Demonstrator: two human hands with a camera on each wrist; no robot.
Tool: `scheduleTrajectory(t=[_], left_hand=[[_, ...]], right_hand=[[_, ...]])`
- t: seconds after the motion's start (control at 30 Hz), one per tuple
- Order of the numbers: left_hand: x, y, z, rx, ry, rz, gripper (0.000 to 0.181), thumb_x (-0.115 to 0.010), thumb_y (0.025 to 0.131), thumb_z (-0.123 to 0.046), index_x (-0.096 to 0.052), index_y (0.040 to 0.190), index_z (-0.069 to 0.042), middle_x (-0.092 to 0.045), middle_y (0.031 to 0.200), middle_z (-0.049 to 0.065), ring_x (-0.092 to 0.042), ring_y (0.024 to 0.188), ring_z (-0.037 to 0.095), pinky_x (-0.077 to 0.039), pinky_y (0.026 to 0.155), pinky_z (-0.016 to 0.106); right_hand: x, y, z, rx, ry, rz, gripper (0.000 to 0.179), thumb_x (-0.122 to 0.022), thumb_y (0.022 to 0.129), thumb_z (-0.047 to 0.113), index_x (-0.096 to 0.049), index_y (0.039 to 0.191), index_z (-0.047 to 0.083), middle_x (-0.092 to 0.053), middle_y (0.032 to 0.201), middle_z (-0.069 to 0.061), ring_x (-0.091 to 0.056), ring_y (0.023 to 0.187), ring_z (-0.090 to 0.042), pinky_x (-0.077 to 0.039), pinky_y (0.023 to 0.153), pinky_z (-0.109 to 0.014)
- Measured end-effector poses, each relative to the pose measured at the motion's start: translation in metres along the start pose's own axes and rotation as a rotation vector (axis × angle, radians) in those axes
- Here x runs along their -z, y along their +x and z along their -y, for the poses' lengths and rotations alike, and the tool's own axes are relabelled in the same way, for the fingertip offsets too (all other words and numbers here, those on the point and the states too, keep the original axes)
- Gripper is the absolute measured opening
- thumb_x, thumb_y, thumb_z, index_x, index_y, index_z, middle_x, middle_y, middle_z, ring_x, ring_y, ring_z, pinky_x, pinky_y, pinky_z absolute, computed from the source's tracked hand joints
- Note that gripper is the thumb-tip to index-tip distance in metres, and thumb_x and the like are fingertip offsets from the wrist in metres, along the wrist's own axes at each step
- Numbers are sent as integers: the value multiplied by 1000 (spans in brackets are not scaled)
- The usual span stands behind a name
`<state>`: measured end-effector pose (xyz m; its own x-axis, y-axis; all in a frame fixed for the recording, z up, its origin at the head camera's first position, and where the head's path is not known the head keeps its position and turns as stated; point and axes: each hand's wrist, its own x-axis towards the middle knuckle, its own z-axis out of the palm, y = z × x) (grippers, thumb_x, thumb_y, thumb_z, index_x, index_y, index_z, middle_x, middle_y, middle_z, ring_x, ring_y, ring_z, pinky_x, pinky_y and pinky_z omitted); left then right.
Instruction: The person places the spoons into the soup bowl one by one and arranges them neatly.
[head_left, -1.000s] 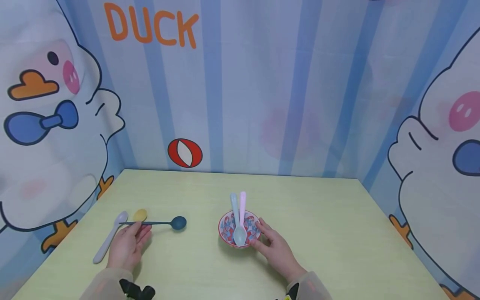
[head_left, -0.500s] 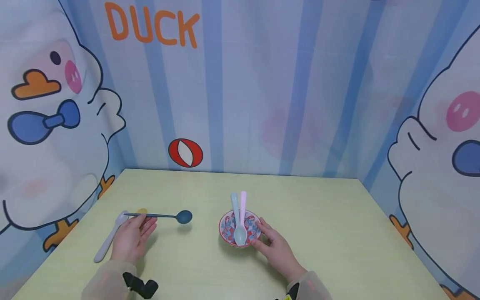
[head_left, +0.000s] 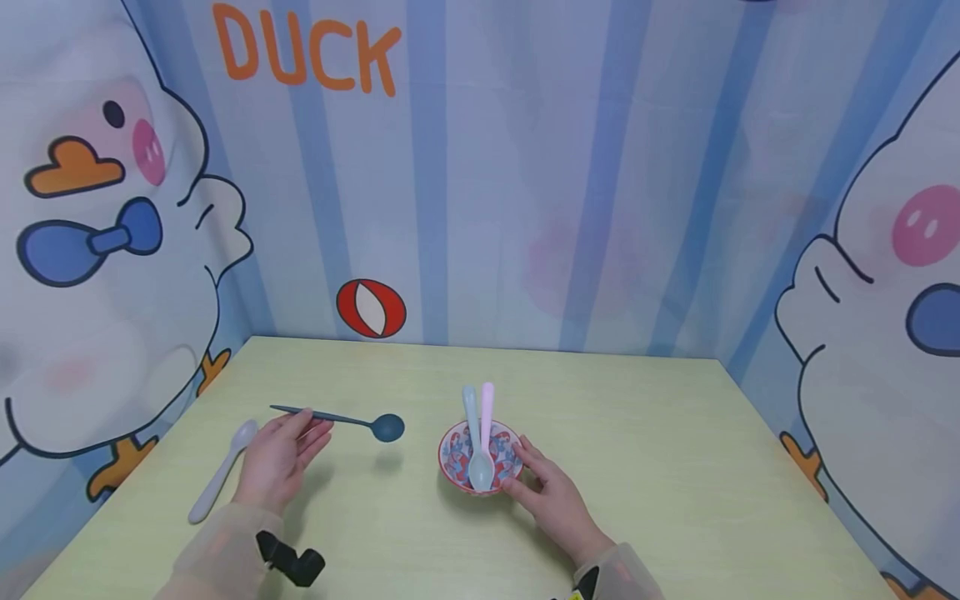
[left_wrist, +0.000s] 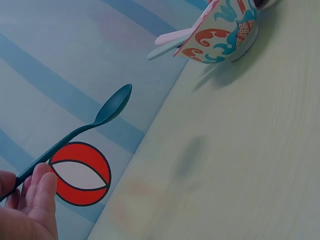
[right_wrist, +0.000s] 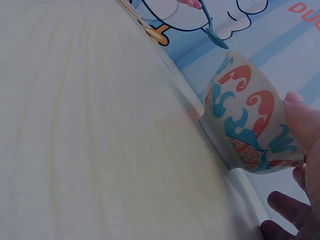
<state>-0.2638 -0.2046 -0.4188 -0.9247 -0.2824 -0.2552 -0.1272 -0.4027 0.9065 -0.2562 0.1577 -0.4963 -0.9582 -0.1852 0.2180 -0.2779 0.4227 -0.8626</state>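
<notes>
My left hand (head_left: 276,458) pinches a dark teal spoon (head_left: 387,427) by its handle, the bowl end pointing right. That spoon is raised off the table, its shadow (left_wrist: 191,157) falling below it in the left wrist view. My right hand (head_left: 553,500) holds a patterned bowl (right_wrist: 250,120) at its right side, thumb at the rim. The bowl stands upright on the table. Inside lean a light blue spoon (head_left: 480,471) and a pink spoon (head_left: 487,408), handles up over the far rim.
A pale lavender spoon (head_left: 219,479) lies on the light table (head_left: 637,433), left of my left hand. A yellow spoon seen earlier is hidden behind that hand in the head view. A printed duck curtain (head_left: 495,167) stands behind the table.
My left hand has lifted the teal spoon and carried it to the right and farther back, away from the lavender spoon. My right hand and the bowl have stayed in place.
</notes>
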Motion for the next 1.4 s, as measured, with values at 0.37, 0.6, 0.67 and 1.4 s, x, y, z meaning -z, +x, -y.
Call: scheduleTrajectory(t=[0.37,0.6,0.67,1.4], left_hand=[[-20,0,-5,-26,50,52,40,-60,95,-31,-44,126,-9,-62,107,3,-66,103,16,-51,87,27],[-36,1,-4,-47,108,90,44,-59,96,-28,-42,130,-5,-63,103,3,-68,93,15,-53,85,27],[-40,1,-5,-45,119,111,44,-59,96,-28,-43,129,-5,-64,102,3,-68,91,15,-53,84,27],[-88,3,8,-43,304,241,33,-60,96,-20,-50,121,0,-66,103,13,-69,91,22,-56,80,32]], right_hand=[[0,2,0,-3,11,1,61,-70,88,32,-49,141,11,-31,154,-6,-29,140,-31,-32,108,-49],[2,2,1,-12,31,10,61,-71,87,31,-50,141,10,-32,154,-5,-28,140,-31,-32,108,-49],[2,2,1,-11,37,10,60,-71,87,30,-50,140,10,-32,154,-5,-28,140,-31,-32,108,-49],[3,6,-4,18,29,8,60,-71,87,30,-50,140,9,-34,153,-9,-31,139,-33,-33,107,-50]])
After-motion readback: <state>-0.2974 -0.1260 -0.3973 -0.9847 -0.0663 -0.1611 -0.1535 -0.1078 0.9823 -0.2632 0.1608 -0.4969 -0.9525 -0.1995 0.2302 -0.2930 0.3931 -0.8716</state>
